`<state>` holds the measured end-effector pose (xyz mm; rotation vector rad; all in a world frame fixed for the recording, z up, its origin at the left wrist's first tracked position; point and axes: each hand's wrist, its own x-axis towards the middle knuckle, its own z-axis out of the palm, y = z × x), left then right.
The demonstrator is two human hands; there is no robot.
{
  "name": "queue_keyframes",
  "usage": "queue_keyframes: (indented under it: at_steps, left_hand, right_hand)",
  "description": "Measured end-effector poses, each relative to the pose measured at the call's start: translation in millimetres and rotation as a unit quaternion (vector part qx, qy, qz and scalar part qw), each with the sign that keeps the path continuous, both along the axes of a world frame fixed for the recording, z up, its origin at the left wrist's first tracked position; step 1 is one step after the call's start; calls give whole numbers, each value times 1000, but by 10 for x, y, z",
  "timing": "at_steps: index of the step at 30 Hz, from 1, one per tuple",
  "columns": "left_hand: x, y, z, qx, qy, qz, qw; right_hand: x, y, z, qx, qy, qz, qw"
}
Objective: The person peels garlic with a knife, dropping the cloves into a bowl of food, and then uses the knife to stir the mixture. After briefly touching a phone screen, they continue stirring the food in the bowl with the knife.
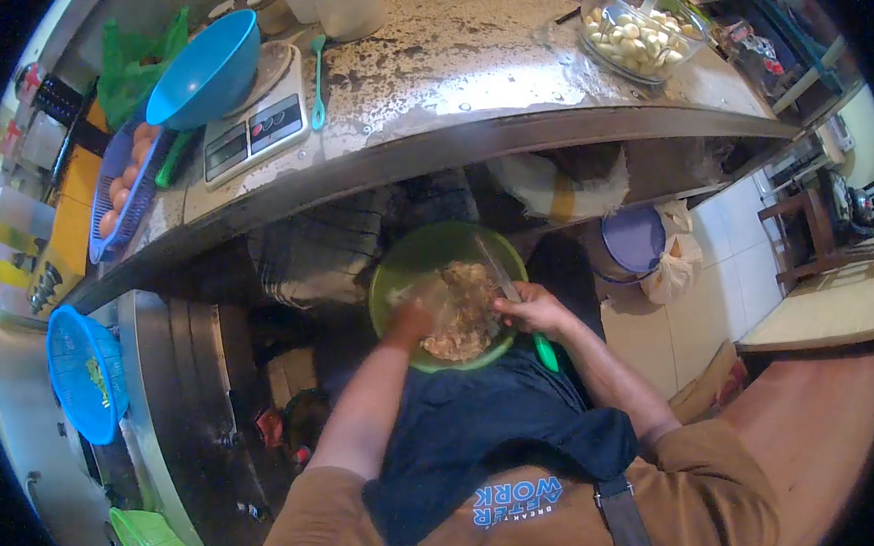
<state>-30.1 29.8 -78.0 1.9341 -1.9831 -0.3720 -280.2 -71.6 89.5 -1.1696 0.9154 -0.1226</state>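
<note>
evidently the green bowl [393, 263] sits low on the person's lap, its near edge against the dark apron [484, 409], below the counter [407, 87]. a heap of pale brown pieces [470, 283] lies in it; what they are is too small to tell. the right hand [536, 309] has its fingers wrapped round the knife [546, 351] at the bowl's right side, green handle toward the body, blade slanting up over the rim. the left hand [416, 319] is over the bowl's left part, blurred, so i cannot tell whether its fingers are apart or together on something.

the knife looks light and stiff, best gripped on the handle, well clear of the edge. the pieces are likely light and loose, easy to pinch singly between fingertips. the bowl seems thin plastic, a bit bendy; on cloth it could tip, so take it by opposite sides of the rim.
</note>
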Motion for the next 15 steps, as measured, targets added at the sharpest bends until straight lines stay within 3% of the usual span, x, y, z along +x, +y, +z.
queue_keyframes:
  at_steps: [2, 4, 10, 13, 15]
  left_hand:
    - [-40, -8, 88, 44, 50, 50, 997]
    - [-90, -49, 469, 119, 18, -2, 993]
    - [-30, 0, 106, -21, -103, -70, 992]
    - [-84, 28, 107, 73, -11, 16, 997]
    - [-87, 21, 130, 20, -67, -6, 998]
  right_hand:
    - [-5, -5, -108, -11, -6, 5, 1000]
    - [-2, -13, -67, -6, 3, 7, 1000]
    - [-16, -22, -92, 5, 10, 9, 1000]
    - [-11, -6, -85, 7, 12, 0, 1000]
    - [-8, 3, -90, 2, 13, -5, 1000]
